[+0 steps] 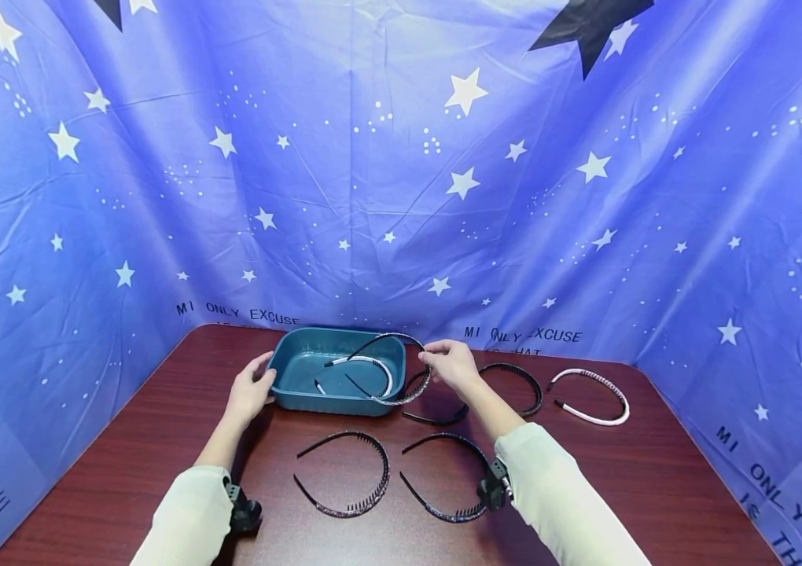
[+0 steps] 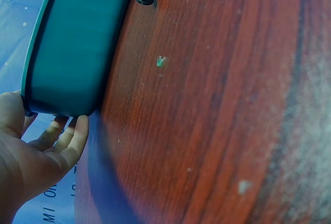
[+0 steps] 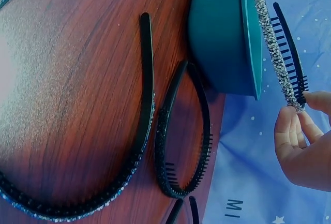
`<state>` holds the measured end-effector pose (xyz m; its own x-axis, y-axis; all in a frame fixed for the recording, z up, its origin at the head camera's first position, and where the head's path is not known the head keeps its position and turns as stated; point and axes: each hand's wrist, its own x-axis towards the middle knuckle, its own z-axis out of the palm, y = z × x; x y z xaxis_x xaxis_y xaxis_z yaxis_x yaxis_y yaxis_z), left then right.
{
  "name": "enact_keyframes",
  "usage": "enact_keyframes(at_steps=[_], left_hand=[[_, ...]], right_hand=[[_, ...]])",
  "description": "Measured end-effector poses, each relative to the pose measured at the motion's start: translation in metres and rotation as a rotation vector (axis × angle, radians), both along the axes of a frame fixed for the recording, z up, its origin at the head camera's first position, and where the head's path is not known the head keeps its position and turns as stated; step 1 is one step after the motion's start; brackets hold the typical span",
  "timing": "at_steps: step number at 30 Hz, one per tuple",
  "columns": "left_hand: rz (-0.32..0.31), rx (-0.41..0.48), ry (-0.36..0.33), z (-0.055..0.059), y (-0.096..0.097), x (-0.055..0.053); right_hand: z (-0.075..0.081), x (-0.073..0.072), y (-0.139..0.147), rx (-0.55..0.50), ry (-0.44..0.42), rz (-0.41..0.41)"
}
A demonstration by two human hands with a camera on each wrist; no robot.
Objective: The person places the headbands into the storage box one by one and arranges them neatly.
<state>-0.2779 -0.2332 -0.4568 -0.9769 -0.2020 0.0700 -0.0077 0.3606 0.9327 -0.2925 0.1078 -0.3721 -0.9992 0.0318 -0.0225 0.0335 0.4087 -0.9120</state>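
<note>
Left hand (image 1: 251,391) curled round the near-left corner of a teal rectangular plastic tray (image 1: 299,395), thumb over the rim and fingers (image 2: 66,140) tucked under its outer wall, as seen from the left wrist view. Tray standing at the far middle of the dark red wood-grain desk (image 1: 656,487), just in front of the blue star-printed cloth backdrop (image 1: 401,173). Right hand (image 1: 449,363) at the tray's far-right corner, fingers (image 3: 289,131) pinching a black toothed headband with a glittery rhinestone band (image 1: 401,369), held arched over the tray's right rim, partly above the inside and partly outside; in the right wrist view its sparkling strip and comb teeth running just beside the rim, without clear sign of contact. Inside the tray, a thin black-and-white headband (image 1: 366,363) lying on the floor. Right of the tray, on the desk, a black toothed headband (image 1: 514,385) lying flat, another dark headband (image 1: 436,417) partly hidden under the right wrist, and farther right a pink-and-white headband (image 1: 595,393), well apart from the tray. Nearer, between the two forearms, a black comb headband (image 1: 355,472) on the left and a black headband with a sparkly edge (image 1: 443,475) on the right, just beside each other, not touching. Pale long sleeves (image 1: 557,495) on both arms.
</note>
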Motion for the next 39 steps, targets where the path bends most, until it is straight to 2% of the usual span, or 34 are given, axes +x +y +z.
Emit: enact_keyframes(at_steps=[22, 39], left_hand=[[-0.001, 0.003, -0.002, 0.0, 0.0, 0.002], [-0.001, -0.002, 0.007, -0.001, -0.001, 0.0]], right_hand=[[-0.005, -0.001, -0.028, -0.06, -0.003, -0.028], [-0.009, -0.001, -0.033, -0.087, 0.013, -0.043]])
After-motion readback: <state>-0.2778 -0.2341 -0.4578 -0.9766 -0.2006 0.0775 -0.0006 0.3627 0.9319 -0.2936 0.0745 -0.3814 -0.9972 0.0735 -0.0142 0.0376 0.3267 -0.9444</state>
